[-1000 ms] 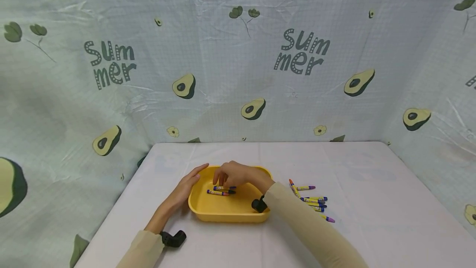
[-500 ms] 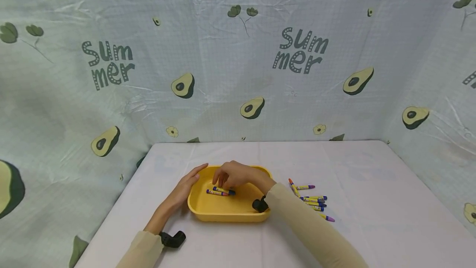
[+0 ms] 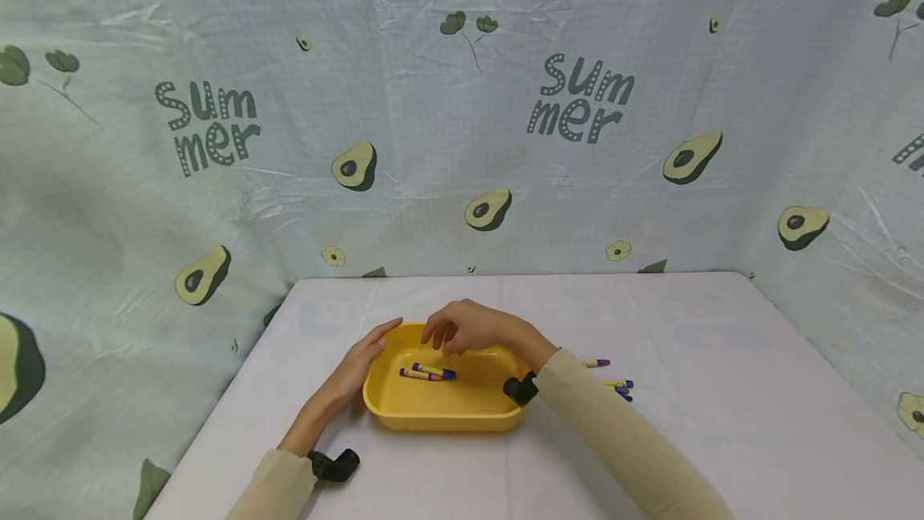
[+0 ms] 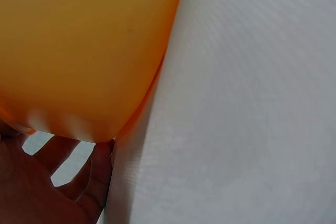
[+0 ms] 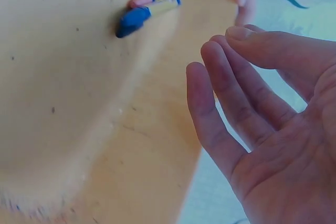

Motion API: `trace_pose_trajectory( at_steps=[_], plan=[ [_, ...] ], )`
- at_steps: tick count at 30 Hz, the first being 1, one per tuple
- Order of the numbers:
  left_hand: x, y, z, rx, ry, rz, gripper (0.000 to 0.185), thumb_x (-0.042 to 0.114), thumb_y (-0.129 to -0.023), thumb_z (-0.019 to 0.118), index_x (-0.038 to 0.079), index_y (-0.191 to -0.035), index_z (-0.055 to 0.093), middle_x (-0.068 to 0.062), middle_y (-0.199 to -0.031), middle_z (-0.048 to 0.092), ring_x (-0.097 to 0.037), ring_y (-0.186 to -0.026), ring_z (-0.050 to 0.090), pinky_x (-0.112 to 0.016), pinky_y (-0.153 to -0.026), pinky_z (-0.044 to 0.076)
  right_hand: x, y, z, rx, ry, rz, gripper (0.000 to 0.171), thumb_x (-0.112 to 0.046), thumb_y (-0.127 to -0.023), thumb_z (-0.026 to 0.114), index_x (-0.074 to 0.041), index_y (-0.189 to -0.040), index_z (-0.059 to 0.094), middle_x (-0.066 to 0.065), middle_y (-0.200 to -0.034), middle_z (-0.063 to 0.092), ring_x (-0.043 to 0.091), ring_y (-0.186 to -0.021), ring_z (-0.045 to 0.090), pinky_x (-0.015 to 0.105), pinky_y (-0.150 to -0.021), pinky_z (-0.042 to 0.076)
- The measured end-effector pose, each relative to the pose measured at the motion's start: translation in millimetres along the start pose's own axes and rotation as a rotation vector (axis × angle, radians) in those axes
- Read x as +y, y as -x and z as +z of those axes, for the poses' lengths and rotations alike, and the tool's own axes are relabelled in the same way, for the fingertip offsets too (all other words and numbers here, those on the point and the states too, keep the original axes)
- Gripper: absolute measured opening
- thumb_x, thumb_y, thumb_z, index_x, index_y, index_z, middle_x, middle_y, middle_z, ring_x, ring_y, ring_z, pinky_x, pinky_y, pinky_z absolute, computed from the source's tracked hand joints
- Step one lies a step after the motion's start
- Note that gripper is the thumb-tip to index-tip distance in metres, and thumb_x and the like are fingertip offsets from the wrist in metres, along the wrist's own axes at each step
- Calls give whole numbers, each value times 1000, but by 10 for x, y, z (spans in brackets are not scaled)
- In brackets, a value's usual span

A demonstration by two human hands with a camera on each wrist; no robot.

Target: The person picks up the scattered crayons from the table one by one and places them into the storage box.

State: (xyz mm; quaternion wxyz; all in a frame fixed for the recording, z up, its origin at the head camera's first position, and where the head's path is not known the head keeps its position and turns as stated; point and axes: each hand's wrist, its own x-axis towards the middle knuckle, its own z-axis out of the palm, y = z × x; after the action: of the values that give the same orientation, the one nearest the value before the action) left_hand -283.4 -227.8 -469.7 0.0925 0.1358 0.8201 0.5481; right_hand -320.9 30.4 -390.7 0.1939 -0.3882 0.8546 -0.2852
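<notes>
A shallow yellow tray (image 3: 447, 422) sits on the table in the head view. Two crayons lie side by side on its floor: a blue one (image 3: 433, 371) and a pinkish-red one (image 3: 417, 375). My left hand (image 3: 361, 363) rests against the tray's left side; in the left wrist view its fingertips touch the orange-looking wall (image 4: 89, 77). Above the tray's back part hovers my right hand (image 3: 469, 327). The right wrist view shows this hand (image 5: 268, 108) with loosely bent fingers and nothing between them, apart from the crayons.
Several more crayons (image 3: 619, 383) lie on the white-covered table (image 3: 693, 408) right of the tray, partly hidden by my right sleeve (image 3: 613, 424). A printed sheet (image 3: 404, 103) hangs behind the table.
My right hand has let go of the blue crayon, which lies beside the pinkish-red one, and has risen and moved slightly right. The left hand keeps its place at the tray.
</notes>
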Motion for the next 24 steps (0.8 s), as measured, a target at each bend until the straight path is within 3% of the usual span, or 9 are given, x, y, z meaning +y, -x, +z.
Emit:
trace_pose_trajectory(
  at_steps=[10, 24],
  plan=[
    [8, 3, 5, -4, 7, -4, 50, 24, -114, 25, 17, -163, 32, -15, -171, 28, -39, -157, 28, -59, -129, 18, -11, 262, -245, 45, 47, -55, 33, 1, -95, 67, -5, -127, 71, 16, -119, 74, 17, -102, 69, 24, -88, 60],
    [19, 8, 8, 3, 11, 2, 50, 24, -114, 25, 17, -162, 34, -13, -171, 27, -37, -159, 25, -58, -130, 15, 206, 739, -546, 95, 83, -24, 32, -1, -94, 68, -5, -125, 71, 16, -117, 74, 15, -102, 71, 25, -86, 61]
  ],
)
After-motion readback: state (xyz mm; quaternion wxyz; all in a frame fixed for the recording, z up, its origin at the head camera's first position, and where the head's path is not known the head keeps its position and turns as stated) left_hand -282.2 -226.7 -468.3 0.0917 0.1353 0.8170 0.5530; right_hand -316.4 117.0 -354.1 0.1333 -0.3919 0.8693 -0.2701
